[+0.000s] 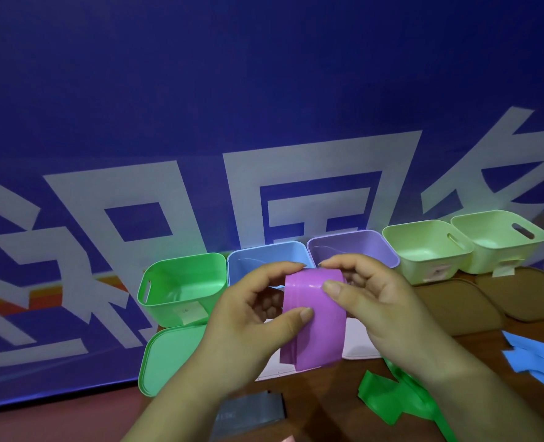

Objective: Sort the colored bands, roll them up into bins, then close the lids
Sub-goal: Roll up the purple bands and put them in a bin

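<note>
Both hands hold a purple band (313, 317) in front of the bins. My left hand (254, 317) pinches its left edge between thumb and fingers. My right hand (376, 301) grips its rolled top from the right, thumb on the front. The band's loose end hangs down. Behind stand five open bins in a row: green (181, 288), blue (264, 260), purple (353, 247) and two pale yellow-green ones (427, 250) (500, 237). A green band (388, 400) lies on the table at lower right, a blue band (532, 355) at far right.
A green lid (168, 358) lies in front of the green bin. Two brown lids (455, 307) (532, 295) lie before the pale bins. A white lid (356, 342) shows under my hands. A grey band (251, 413) lies near the front edge. A blue banner (264, 90) stands behind.
</note>
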The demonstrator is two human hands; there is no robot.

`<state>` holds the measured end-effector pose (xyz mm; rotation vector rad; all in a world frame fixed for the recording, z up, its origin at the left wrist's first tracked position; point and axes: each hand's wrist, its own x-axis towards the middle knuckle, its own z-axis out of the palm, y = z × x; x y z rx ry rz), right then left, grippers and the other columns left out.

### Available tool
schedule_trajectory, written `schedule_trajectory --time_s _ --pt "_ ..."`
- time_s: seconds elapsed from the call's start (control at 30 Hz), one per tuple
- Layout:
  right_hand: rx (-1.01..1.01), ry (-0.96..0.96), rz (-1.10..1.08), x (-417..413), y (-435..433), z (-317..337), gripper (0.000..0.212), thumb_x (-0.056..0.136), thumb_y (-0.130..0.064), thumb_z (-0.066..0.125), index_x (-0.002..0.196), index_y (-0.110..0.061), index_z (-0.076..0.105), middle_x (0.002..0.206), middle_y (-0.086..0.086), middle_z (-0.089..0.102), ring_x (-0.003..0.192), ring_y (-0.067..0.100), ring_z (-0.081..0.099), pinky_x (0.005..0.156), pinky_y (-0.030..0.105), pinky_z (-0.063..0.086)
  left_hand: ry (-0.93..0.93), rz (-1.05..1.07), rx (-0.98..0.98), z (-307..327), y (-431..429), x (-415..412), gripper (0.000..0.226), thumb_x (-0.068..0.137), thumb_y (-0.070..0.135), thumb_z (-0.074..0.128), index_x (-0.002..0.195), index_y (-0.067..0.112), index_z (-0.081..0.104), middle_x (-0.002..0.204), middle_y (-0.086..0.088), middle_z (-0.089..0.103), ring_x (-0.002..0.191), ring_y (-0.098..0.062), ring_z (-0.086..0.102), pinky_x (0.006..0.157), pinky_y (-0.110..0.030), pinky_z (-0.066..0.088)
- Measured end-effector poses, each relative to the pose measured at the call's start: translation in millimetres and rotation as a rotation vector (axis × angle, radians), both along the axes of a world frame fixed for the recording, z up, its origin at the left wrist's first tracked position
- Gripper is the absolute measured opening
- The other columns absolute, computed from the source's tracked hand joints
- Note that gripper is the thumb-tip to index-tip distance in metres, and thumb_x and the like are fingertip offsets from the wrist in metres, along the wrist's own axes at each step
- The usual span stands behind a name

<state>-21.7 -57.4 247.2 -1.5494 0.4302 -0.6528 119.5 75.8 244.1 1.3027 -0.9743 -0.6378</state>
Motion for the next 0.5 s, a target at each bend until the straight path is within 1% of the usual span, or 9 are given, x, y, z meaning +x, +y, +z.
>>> schedule_trajectory --time_s 0.07,0.13,0.23,0.33,0.43,0.5 --pt "-0.031 -0.014 -0.008 -1.3 -1.2 -2.3 0.033 0.076 -0.027 0.074 0.108 -0.033 0.068 0.107 -0.002 0.071 0.096 0.017 0.069 0.082 0.032 0.056 0.059 -0.007 -0.003 0.6 -0.3 -0.5 0.043 0.071 0.004 0.078 0.111 0.018 0.071 0.104 -0.004 0.074 0.090 -0.020 0.070 0.080 -0.030 0.058" --pt "-0.050 -0.022 0.032 -3.1 -1.3 -2.7 0.037 0.076 -0.022 0.075 0.110 -0.034 0.067 0.110 0.000 0.070 0.100 0.023 0.069 0.085 0.039 0.058 0.099 0.000 -0.003 1.3 -1.4 -0.2 0.043 0.071 0.003 0.076 0.113 0.014 0.069 0.104 -0.004 0.075 0.090 -0.017 0.071 0.078 -0.028 0.058" --pt "-0.132 -0.006 0.070 -6.2 -1.0 -2.7 0.043 0.076 -0.027 0.077 0.116 -0.036 0.064 0.111 0.003 0.070 0.102 0.025 0.068 0.088 0.046 0.058 0.130 0.015 0.000 2.4 -3.1 1.1 0.043 0.071 0.005 0.075 0.113 0.012 0.068 0.104 -0.003 0.075 0.089 -0.015 0.071 0.076 -0.025 0.057" --pt "-0.206 0.026 0.070 -8.4 -1.3 -3.4 0.050 0.074 -0.030 0.077 0.120 -0.038 0.061 0.115 -0.001 0.068 0.103 0.024 0.067 0.089 0.045 0.057 0.143 0.033 0.006 3.3 -3.3 1.6 0.040 0.072 0.008 0.075 0.111 0.014 0.070 0.103 -0.005 0.076 0.090 -0.016 0.072 0.075 -0.025 0.057" --pt "-0.233 0.021 0.066 -8.8 -1.7 -4.7 0.049 0.075 -0.023 0.077 0.119 -0.040 0.062 0.116 -0.005 0.067 0.103 0.023 0.067 0.088 0.042 0.057 0.137 0.041 0.015 4.9 -3.7 0.9 0.037 0.074 0.011 0.082 0.109 0.015 0.071 0.100 -0.005 0.076 0.090 -0.015 0.072 0.075 -0.025 0.057" --pt "-0.233 0.000 0.060 -8.9 -1.7 -5.8 0.047 0.075 -0.024 0.077 0.117 -0.040 0.064 0.120 -0.004 0.065 0.104 0.024 0.066 0.089 0.043 0.057 0.120 0.038 0.032 6.2 -3.6 -0.5 0.037 0.074 0.013 0.079 0.110 0.013 0.070 0.100 -0.004 0.076 0.091 -0.015 0.071 0.077 -0.025 0.057"
